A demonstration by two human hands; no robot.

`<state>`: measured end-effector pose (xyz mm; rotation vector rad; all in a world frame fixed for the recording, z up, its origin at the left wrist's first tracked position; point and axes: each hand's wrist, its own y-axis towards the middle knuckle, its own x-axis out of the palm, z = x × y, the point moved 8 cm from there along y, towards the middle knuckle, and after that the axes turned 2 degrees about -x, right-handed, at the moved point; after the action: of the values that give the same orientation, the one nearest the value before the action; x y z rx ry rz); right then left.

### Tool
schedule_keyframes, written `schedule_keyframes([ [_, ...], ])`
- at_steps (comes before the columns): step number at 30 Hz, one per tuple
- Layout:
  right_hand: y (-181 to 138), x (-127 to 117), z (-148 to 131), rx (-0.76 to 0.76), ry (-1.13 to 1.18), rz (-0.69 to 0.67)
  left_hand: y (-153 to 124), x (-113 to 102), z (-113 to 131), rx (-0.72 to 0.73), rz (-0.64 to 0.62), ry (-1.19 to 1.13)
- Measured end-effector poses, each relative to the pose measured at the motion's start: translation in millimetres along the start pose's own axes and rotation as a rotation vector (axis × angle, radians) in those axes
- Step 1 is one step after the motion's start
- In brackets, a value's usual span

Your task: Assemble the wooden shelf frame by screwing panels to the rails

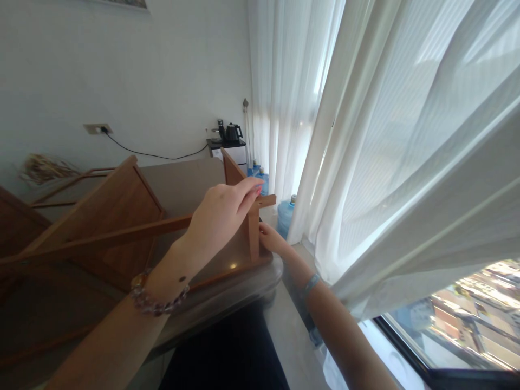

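Note:
A brown wooden frame (254, 233) with slats and flat panels lies on a plastic-covered beige padded surface (182, 176). My left hand (221, 208) is above the frame's right end, thumb and fingers pinched together beside a short crosspiece (267, 201). Whatever is between those fingertips is too small or hidden to name. Lower down, my right hand (273, 239) has its fingers curled against the right side of the upright post, partly hidden by it. A wooden panel (117, 216) leans among the slats on the left.
Blue water bottles (286, 216) stand on the floor beyond the frame, beside white curtains (365, 135). A black kettle (233, 133) sits on a small cabinet (239, 154). A cord runs from a wall socket (97, 129). At lower right is a window (467, 325).

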<state>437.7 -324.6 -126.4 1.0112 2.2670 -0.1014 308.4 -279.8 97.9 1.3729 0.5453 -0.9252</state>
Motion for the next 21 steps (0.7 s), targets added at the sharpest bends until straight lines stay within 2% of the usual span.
schedule_keyframes([
  [3, -3, 8, 12, -0.019, 0.016, 0.049, -1, -1, -1, -0.007, 0.005, 0.005],
  [8, -9, 2, 21, -0.003, -0.036, 0.169, -1, -2, 0, -0.015, -0.006, 0.013],
  [14, -7, 0, 16, -0.025, -0.049, 0.157, -1, -3, 1, -0.020, -0.004, 0.022],
  [21, -15, 9, 28, 0.044, 0.069, 0.145, -1, -3, 2, -0.009, -0.008, 0.018],
])
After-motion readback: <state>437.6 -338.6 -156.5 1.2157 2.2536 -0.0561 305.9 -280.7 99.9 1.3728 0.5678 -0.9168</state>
